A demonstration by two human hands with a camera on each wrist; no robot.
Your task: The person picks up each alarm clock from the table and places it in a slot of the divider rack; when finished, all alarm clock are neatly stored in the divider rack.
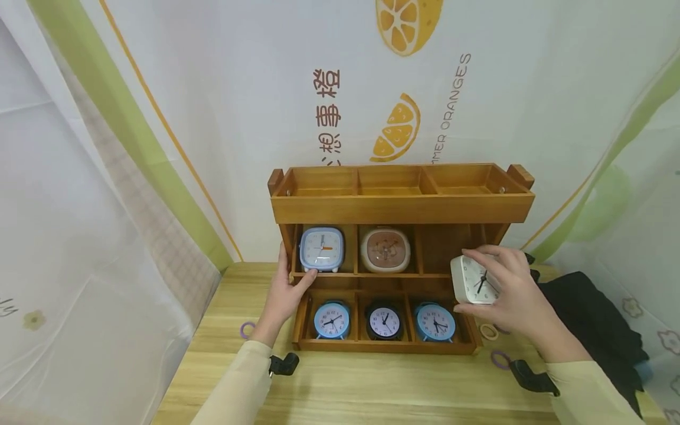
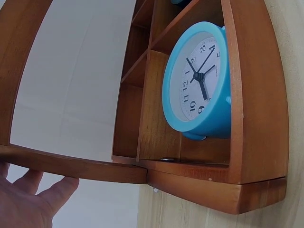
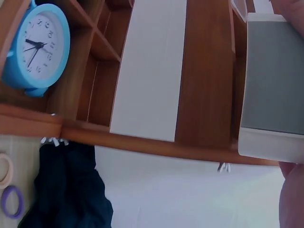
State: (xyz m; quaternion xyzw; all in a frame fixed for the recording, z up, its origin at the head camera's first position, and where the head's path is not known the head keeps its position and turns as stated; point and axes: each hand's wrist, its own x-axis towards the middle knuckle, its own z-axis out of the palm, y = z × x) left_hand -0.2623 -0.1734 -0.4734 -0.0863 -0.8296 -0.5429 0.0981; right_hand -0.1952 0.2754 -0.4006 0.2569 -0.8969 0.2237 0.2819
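A three-tier wooden rack (image 1: pixel 402 210) stands on the table. My left hand (image 1: pixel 284 293) grips its left side at the middle tier, thumb at the front and fingers along the outside; in the left wrist view the fingertips touch a wooden side rail (image 2: pixel 71 165). My right hand (image 1: pixel 509 286) holds a white square alarm clock (image 1: pixel 473 281), thumb below and fingers above, in front of the middle tier's right compartment. In the right wrist view the clock's grey underside or back (image 3: pixel 275 76) shows. A blue-rimmed square clock (image 1: pixel 321 249) and a beige-rimmed brown clock (image 1: pixel 385 249) occupy the middle tier's other compartments.
On the bottom tier sit a blue round clock (image 1: pixel 332 320), a black one (image 1: pixel 383 321) and another blue one (image 1: pixel 435 322). Purple rings (image 1: pixel 247 330) and a tan ring (image 1: pixel 489 332) lie on the table. Black cloth (image 1: pixel 589 319) lies at the right, and a printed curtain (image 1: pixel 239 118) hangs behind.
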